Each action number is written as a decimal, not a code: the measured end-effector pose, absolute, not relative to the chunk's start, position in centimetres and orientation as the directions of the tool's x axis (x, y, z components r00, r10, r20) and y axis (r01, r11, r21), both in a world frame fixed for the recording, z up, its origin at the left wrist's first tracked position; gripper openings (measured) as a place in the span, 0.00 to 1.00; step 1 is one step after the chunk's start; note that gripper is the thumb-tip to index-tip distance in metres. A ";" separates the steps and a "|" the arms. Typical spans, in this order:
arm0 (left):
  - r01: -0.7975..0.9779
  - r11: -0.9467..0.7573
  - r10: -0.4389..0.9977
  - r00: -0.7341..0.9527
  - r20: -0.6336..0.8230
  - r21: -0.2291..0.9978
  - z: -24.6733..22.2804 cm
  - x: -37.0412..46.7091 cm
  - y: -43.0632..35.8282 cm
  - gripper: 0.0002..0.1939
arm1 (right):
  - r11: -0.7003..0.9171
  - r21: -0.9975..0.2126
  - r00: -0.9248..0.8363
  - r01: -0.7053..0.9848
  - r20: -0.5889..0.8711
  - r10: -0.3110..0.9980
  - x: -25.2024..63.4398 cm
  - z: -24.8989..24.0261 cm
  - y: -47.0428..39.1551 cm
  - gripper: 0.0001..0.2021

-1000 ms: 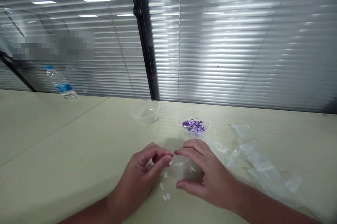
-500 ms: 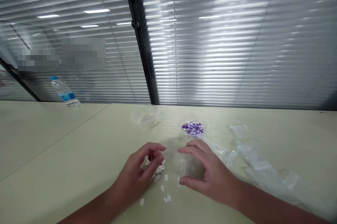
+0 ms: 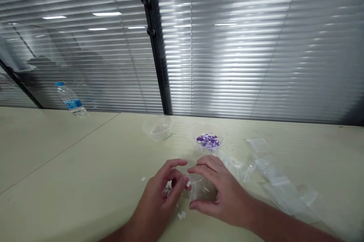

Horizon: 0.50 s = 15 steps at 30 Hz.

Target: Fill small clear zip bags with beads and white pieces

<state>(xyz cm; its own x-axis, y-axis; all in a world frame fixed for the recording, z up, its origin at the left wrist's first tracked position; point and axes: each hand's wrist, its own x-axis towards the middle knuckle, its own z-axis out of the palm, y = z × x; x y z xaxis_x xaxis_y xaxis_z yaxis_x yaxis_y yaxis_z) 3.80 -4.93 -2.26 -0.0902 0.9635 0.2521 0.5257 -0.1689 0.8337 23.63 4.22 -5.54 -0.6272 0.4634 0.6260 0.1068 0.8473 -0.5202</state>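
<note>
My left hand (image 3: 165,196) is closed in a pinch, with a small white square piece (image 3: 188,184) at the thumb tip and its index finger stretched out above. Beneath that hand lies a pile of white square pieces (image 3: 168,188), mostly hidden by the fingers. My right hand (image 3: 220,191) curves around a small clear plastic bag (image 3: 200,189), thumb below and fingers above. The bag's mouth faces my left fingertips, close to them. A few loose white pieces (image 3: 181,215) lie on the table below the hands.
Behind my hands stands a clear bowl of purple and white pieces (image 3: 208,141), with another clear bowl (image 3: 158,130) to its left. Clear plastic bags (image 3: 280,181) spread over the table at right. A water bottle (image 3: 72,102) stands far left, before a glass partition with blinds (image 3: 227,64).
My left hand has moved right, to the bag's mouth, and now pinches a white piece. My right hand with the bag has shifted slightly left. A loose white piece now shows left of my left hand.
</note>
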 end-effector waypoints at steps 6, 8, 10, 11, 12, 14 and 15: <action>0.530 -0.283 0.952 0.057 0.300 0.799 -2.0 3.1 -5.4 0.15 | 0.829 -0.553 -0.606 0.088 0.631 0.485 23.6 -5.6 4.5 0.29; 0.582 -0.361 0.919 0.090 0.384 0.729 -1.7 2.7 -5.4 0.11 | 0.824 -0.561 -0.598 0.082 0.633 0.491 23.6 -5.7 4.5 0.29; 0.637 -0.437 0.880 0.156 0.449 0.635 -1.2 2.2 -5.3 0.07 | 0.814 -0.576 -0.592 0.071 0.632 0.499 23.7 -5.7 4.6 0.29; 0.659 -0.470 0.861 0.197 0.469 0.587 -0.9 2.0 -5.3 0.06 | 0.806 -0.588 -0.587 0.062 0.632 0.506 23.8 -5.7 4.6 0.29; 0.679 -0.500 0.844 0.241 0.480 0.538 -0.6 1.7 -5.2 0.04 | 0.796 -0.604 -0.583 0.049 0.630 0.514 23.9 -5.6 4.6 0.29; 0.707 -0.552 0.810 0.331 0.484 0.441 0.0 1.3 -5.0 0.05 | 0.762 -0.647 -0.578 0.018 0.615 0.536 24.2 -5.5 4.7 0.27; 0.719 -0.570 0.798 0.372 0.473 0.397 0.2 1.2 -4.9 0.06 | 0.739 -0.674 -0.580 0.003 0.601 0.551 24.3 -5.4 4.7 0.24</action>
